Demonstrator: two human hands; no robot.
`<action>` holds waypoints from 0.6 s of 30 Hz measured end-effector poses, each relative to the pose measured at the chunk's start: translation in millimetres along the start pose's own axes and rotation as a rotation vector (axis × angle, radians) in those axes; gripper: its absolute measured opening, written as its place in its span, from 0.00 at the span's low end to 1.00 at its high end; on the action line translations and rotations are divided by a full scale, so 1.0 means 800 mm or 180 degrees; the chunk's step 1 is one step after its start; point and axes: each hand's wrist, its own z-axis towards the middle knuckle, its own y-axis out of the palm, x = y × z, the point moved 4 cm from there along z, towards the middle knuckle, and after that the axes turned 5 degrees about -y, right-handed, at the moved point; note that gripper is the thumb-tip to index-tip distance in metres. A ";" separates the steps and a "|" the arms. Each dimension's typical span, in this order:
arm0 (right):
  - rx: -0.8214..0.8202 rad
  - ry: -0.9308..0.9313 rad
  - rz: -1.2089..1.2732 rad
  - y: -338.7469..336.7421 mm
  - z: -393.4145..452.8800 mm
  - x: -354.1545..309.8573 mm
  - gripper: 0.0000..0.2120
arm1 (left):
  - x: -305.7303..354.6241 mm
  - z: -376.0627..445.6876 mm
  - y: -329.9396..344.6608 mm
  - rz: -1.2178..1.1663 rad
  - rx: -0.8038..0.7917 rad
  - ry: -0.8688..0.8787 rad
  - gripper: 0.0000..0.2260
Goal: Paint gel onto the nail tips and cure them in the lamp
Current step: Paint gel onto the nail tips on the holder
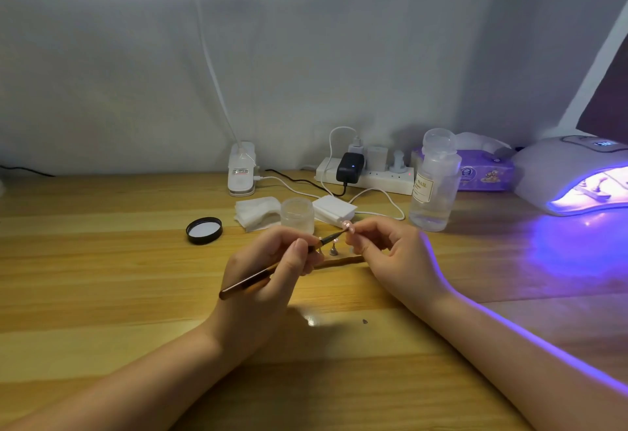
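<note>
My left hand (272, 267) grips a thin gel brush (268, 272) with a brown handle, its bristles pointing up and right. The brush tip touches a small pink nail tip (348, 225) that my right hand (390, 254) pinches between thumb and fingers above the wooden table (102, 277). Below the hands lies a brown holder strip (343, 260) with small metal stands on it. A small clear gel jar (298, 215) stands open just behind my hands, and its black lid (204, 230) lies to its left. The white curing lamp (574, 175) glows violet at the far right.
A stack of white wipes (256, 213) and a white block (334, 209) flank the jar. A clear bottle (435, 182), a purple tissue pack (486, 172), a power strip (367, 175) with cables and a desk lamp's clamp base (242, 172) line the back edge.
</note>
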 end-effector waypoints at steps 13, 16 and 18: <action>0.0003 -0.0064 0.0124 0.000 0.000 -0.005 0.06 | -0.004 0.002 -0.001 0.0138 0.0077 -0.0051 0.08; -0.0001 -0.0051 0.0098 0.000 0.001 -0.004 0.06 | -0.005 0.001 -0.001 0.0071 0.0007 -0.0085 0.09; -0.0014 -0.0024 0.0062 0.001 0.001 -0.002 0.06 | -0.006 0.000 0.000 0.0034 -0.0040 -0.0113 0.10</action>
